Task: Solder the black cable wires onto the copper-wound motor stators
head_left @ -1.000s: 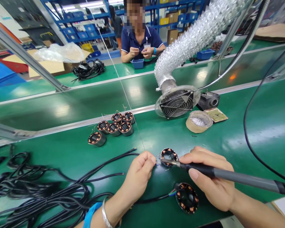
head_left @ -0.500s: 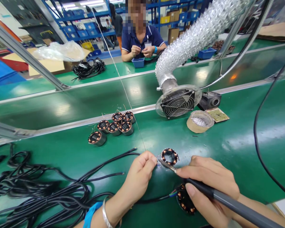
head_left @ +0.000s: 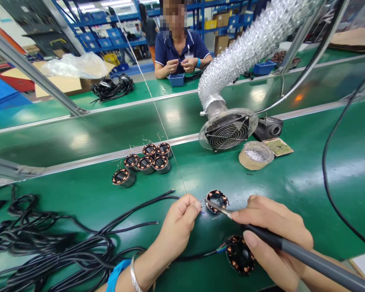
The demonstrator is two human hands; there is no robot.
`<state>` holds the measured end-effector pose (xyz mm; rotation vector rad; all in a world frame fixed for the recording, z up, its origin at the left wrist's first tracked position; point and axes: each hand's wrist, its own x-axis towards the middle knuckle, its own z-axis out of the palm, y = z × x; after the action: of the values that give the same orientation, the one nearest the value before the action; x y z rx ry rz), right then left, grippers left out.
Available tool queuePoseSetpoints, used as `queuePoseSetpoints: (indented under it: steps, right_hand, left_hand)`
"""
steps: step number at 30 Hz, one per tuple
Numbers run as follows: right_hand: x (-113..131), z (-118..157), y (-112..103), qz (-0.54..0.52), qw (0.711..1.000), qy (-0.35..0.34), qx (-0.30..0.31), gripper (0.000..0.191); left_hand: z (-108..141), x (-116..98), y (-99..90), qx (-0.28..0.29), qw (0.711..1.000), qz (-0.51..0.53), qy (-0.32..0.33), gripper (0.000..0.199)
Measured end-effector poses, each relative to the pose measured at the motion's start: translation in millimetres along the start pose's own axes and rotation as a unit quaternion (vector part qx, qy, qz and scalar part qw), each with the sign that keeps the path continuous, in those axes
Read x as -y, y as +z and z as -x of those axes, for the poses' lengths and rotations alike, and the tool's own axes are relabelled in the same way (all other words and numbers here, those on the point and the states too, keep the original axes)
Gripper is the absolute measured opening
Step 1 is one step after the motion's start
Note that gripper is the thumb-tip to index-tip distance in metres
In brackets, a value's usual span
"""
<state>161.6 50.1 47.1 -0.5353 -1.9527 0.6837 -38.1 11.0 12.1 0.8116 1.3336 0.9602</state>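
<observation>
My left hand (head_left: pixel 180 221) is closed in a pinch on a thin solder wire (head_left: pixel 162 125) that runs down from above. A short bit of blue wire shows by its fingertips. My right hand (head_left: pixel 273 231) grips a soldering iron (head_left: pixel 280 242) like a pen. The iron's tip lies over a copper-wound stator (head_left: pixel 222 198), just right of my left fingertips; whether it touches is unclear. Below, near my right thumb, sits a second stator (head_left: pixel 240 257) with a black cable (head_left: pixel 197 255) whose coloured leads join it.
Several stators (head_left: pixel 146 163) stand at the bench's back edge. Black cables (head_left: pixel 48 243) lie heaped at left. A fan hood (head_left: pixel 228 136) on a foil duct hangs near a round tub (head_left: pixel 255 156) and an iron stand (head_left: pixel 269 129). Across the bench, a person (head_left: pixel 182 48) handles small parts.
My right hand has shifted slightly right, drawing the iron's tip back from my left fingertips and over the stator. The lower stator shows more. My left hand stays nearly still.
</observation>
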Motion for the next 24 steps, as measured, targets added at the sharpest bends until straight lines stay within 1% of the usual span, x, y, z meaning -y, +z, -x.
queuePoseSetpoints:
  steps: [4,8,11,13,15,19,22,24]
  right_hand:
    - [-2,0,0,0.005,1.0,-0.011,-0.022,0.034]
    - [-9,2,2,0.012,0.999,-0.024,-0.039,0.042]
    - [-16,4,8,0.015,0.997,-0.024,-0.066,0.047]
    - [-19,4,13,0.023,0.996,-0.021,-0.078,0.046]
    - [-22,1,19,0.036,0.997,-0.02,-0.062,0.04]
    - [-27,-5,33,0.056,0.998,-0.042,0.01,0.026]
    - [-30,-6,40,0.039,0.995,-0.072,0.06,0.026]
    - [-31,-5,41,0.039,0.994,-0.084,0.064,0.028]
  left_hand:
    - [0,0,0.2,0.005,1.0,0.003,-0.001,0.039]
    - [-2,1,-0.2,0.006,1.0,-0.005,0.004,0.039]
    - [-2,2,-1.7,0.004,0.999,-0.038,0.018,0.038]
    - [0,2,-3.1,0.006,0.996,-0.078,0.041,0.038]
    - [4,0,-4.3,0.017,0.99,-0.122,0.068,0.039]
    - [13,-8,-4.7,0.043,0.969,-0.212,0.12,0.043]
    - [17,-12,-4.6,0.059,0.954,-0.257,0.143,0.041]
    - [18,-14,-5.6,0.062,0.94,-0.298,0.153,0.037]
